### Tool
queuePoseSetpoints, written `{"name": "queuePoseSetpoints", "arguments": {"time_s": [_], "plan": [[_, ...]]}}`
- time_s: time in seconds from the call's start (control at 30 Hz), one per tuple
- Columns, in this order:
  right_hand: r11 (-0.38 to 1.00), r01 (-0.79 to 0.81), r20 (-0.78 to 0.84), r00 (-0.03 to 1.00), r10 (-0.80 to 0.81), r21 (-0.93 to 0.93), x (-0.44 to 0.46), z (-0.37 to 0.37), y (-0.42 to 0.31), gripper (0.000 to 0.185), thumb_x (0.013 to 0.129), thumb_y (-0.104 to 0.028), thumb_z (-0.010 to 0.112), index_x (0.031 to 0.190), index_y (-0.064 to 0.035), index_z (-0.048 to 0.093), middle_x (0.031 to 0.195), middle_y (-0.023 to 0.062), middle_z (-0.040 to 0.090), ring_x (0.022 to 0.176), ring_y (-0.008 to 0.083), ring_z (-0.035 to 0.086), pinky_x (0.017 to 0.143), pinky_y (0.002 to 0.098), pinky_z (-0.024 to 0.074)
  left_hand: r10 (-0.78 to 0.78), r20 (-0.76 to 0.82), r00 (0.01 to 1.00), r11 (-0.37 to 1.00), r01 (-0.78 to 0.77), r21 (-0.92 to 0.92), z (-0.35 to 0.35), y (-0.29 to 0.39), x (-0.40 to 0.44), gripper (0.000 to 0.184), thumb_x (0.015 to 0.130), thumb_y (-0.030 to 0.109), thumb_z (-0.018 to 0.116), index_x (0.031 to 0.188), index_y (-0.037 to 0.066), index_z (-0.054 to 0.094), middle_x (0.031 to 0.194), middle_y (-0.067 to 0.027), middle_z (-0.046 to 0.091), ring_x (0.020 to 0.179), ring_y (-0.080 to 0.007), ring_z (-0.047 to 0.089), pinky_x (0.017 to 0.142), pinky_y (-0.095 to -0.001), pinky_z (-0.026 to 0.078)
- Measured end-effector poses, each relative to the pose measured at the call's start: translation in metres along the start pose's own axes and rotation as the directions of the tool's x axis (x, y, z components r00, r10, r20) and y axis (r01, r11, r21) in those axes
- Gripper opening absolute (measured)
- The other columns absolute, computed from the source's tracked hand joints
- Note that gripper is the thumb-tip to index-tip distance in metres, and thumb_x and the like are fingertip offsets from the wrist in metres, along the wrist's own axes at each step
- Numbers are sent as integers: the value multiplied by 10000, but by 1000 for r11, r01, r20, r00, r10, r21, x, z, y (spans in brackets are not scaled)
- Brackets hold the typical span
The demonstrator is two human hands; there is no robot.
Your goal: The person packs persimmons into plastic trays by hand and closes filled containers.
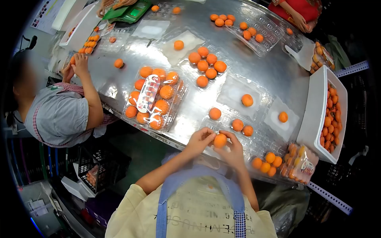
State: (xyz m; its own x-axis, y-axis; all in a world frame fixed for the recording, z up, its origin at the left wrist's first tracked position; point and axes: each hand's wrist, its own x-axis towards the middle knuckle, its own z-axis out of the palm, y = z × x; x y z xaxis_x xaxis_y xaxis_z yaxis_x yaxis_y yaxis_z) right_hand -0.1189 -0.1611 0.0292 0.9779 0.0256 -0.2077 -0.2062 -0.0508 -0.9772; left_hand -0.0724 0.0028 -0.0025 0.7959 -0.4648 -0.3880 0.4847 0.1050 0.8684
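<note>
My left hand point(199, 141) and my right hand point(233, 150) come together at the near table edge, with one orange point(220, 140) between their fingertips. Just beyond them, an open clear plastic tray point(226, 116) has a few loose oranges around it, among them a single orange point(214, 114) and a pair to its right. To the left of my hands, a closed clear clamshell pack point(149, 95) full of oranges bears a white and red label. Several oranges point(266, 164) sit grouped to the right of my right hand.
A white foam box point(317, 107) of oranges stands at the right edge, near a filled pack point(299, 162). More oranges point(206, 63) rest mid-table. A co-worker point(59, 103) handles fruit on the left; a green scale point(127, 12) and other people's hands are at the far side.
</note>
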Motion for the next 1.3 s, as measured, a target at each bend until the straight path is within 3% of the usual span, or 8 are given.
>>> {"name": "queuePoseSetpoints", "arguments": {"time_s": [0.17, 0.23, 0.4, 0.53, 0.63, 0.83, 1.23, 1.3], "plan": [[959, -69, 21, 998, 66, 273, 1, 8, 22, 536, 779, -48, 684, 1259, -1, 449, 1228, 119, 512, 1106, 190, 523, 894, 318, 482, 128, -100, 987, 973, -105, 206, 3, 3, -6, 129, 915, 145, 550, 945, 21, 559, 818, -16, 592, 736, -74, 556, 671, -211, 462], [896, -170, 60, 985, 160, 409, 2, 6, 22, 483, 843, -60, 617, 1280, 15, 427, 1236, 136, 506, 1105, 202, 529, 902, 325, 479, 277, -135, 951, 887, -199, 417, 9, 17, -11, 119, 866, 106, 583, 885, -10, 567, 780, -87, 591, 722, -153, 579, 664, -282, 472], [768, -261, 131, 965, 229, 585, 1, 5, 21, 485, 857, -80, 611, 1283, 27, 406, 1238, 145, 503, 1131, 224, 517, 935, 339, 461, 533, 30, 846, 649, -431, 627, 7, 20, -12, 73, 860, 68, 567, 886, 0, 568, 828, -119, 583, 711, -218, 584, 649, -306, 471], [862, -69, 25, 998, 65, 501, -1, 4, 17, 529, 811, -20, 644, 1278, 5, 395, 1284, 138, 472, 1176, 227, 484, 970, 363, 438, 447, -75, 891, 808, -366, 462, 8, 17, -11, 98, 869, 100, 566, 881, 2, 565, 821, -98, 589, 717, -198, 579, 656, -297, 461], [876, 32, -7, 999, -33, 481, -2, 4, 17, 568, 766, 27, 672, 1265, -15, 404, 1316, 131, 450, 1199, 226, 467, 989, 366, 423, 418, -31, 908, 782, -342, 521, 9, 24, -11, 112, 886, 97, 549, 882, -15, 545, 802, -56, 568, 738, -113, 541, 690, -248, 444], [953, 118, -40, 993, -111, 279, -7, 7, 17, 579, 728, 53, 690, 1241, -24, 433, 1327, 133, 440, 1215, 223, 457, 994, 369, 427, 470, 61, 881, 647, -390, 655, 12, 28, -11, 128, 876, 98, 556, 822, -14, 527, 762, -72, 540, 710, -138, 534, 673, -262, 435], [955, 242, -95, 969, -228, 169, -6, 8, 21, 546, 709, 51, 695, 1193, -50, 463, 1273, 128, 470, 1201, 244, 464, 989, 371, 427, 404, -66, 912, 850, -348, 396, 14, 25, -10, 179, 873, 139, 569, 982, 1, 540, 819, -67, 558, 733, -162, 568, 691, -286, 470], [955, 284, -112, 955, -274, 86, -6, 9, 18, 548, 700, 39, 702, 1186, -56, 469, 1247, 129, 481, 1184, 245, 476, 987, 373, 424, 205, -8, 979, 936, -194, 294, 12, 27, -12, 271, 855, 165, 614, 1058, 13, 517, 950, -43, 539, 839, -121, 537, 742, -258, 455]]}}
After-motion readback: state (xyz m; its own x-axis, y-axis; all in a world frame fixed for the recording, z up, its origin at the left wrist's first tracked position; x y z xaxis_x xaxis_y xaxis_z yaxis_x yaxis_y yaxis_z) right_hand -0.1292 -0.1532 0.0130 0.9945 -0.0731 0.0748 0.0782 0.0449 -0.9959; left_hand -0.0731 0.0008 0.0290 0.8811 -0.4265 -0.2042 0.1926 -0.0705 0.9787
